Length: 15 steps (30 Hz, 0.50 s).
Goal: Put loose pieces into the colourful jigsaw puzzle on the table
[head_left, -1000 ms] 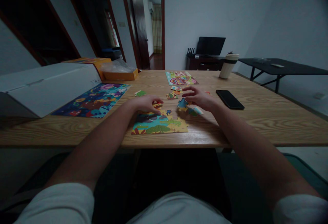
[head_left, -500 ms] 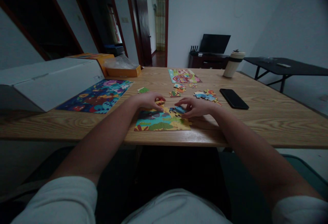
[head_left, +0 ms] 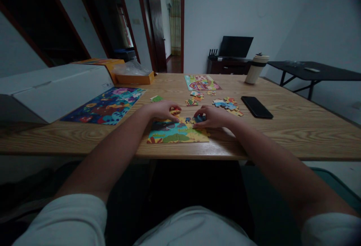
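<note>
Right hand point(head_left: 213, 117) pinches blue piece point(head_left: 199, 118) | puzzle point(head_left: 177, 132) (near table edge point(head_left: 180, 155))

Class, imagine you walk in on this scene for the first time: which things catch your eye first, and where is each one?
The bright half-built jigsaw at the table's near edge stands out, with the left hand on its far edge and the right hand pressing a blue piece at its upper right corner. Loose pieces lie scattered beyond the right hand, beside a black phone. A finished dark-blue puzzle lies to the left, against a white box.
</note>
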Tool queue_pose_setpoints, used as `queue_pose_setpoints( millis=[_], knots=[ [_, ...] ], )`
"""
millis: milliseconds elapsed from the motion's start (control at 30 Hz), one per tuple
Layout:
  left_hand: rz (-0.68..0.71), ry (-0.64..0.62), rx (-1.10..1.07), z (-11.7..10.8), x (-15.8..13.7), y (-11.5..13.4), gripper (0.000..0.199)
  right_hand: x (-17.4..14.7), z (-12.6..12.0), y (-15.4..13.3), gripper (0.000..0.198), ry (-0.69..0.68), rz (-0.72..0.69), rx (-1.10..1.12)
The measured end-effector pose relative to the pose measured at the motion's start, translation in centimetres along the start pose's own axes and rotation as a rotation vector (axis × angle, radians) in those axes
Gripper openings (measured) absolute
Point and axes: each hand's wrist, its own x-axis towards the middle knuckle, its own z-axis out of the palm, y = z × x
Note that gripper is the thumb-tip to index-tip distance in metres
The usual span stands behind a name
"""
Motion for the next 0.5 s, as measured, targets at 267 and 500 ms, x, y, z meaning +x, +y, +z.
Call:
queue_pose_setpoints(
  millis=[267, 500],
  knots=[
    [-0.004, 0.007, 0.015, 0.09, 0.15, -0.21, 0.078, -0.11, -0.43, -0.31, 0.057, 0.051, -0.004, -0.002],
    [-0.003, 0.004, 0.012, 0.11, 0.16, -0.25, 0.079, -0.09, -0.1, -0.67, 0.045, 0.102, -0.013, 0.027]
  ],
)
